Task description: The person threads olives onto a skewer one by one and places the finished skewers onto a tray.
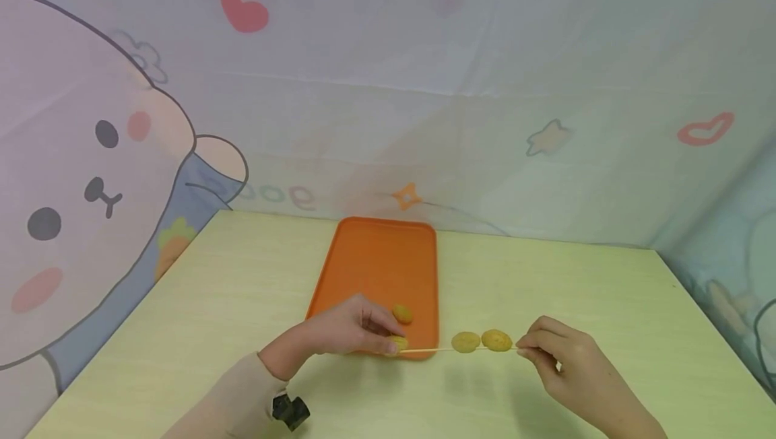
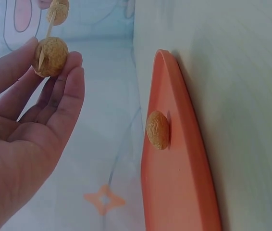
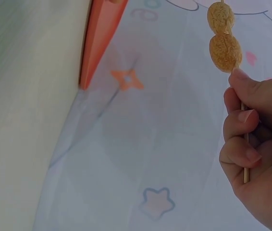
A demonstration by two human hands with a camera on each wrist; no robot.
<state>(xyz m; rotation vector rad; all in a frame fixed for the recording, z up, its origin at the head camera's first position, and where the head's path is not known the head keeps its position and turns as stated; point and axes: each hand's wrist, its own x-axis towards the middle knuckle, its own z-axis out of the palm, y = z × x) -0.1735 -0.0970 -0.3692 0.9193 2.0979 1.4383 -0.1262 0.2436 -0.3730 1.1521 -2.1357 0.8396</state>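
My left hand point(image 1: 348, 326) pinches a wrinkled, golden-brown oval ball point(image 2: 54, 54) between thumb and fingertips. A thin wooden skewer point(image 1: 427, 350) runs across to it, and its pointed end overlaps the ball in the left wrist view. At the other end my right hand point(image 1: 570, 361) grips the skewer, its fingers curled round the stick in the right wrist view. Two similar balls, an outer one point(image 3: 225, 52) close to the right fingertips and an inner one point(image 1: 465, 342), are threaded side by side on the skewer. Both hands are raised over the table's near part.
An orange tray point(image 1: 388, 257) lies on the pale table point(image 1: 545, 284), partly behind the left hand. One more ball point(image 1: 403, 314) rests in it near its front right. A printed cloth point(image 1: 376, 55) hangs behind the table. A small black device point(image 1: 291, 412) is on the left wrist.
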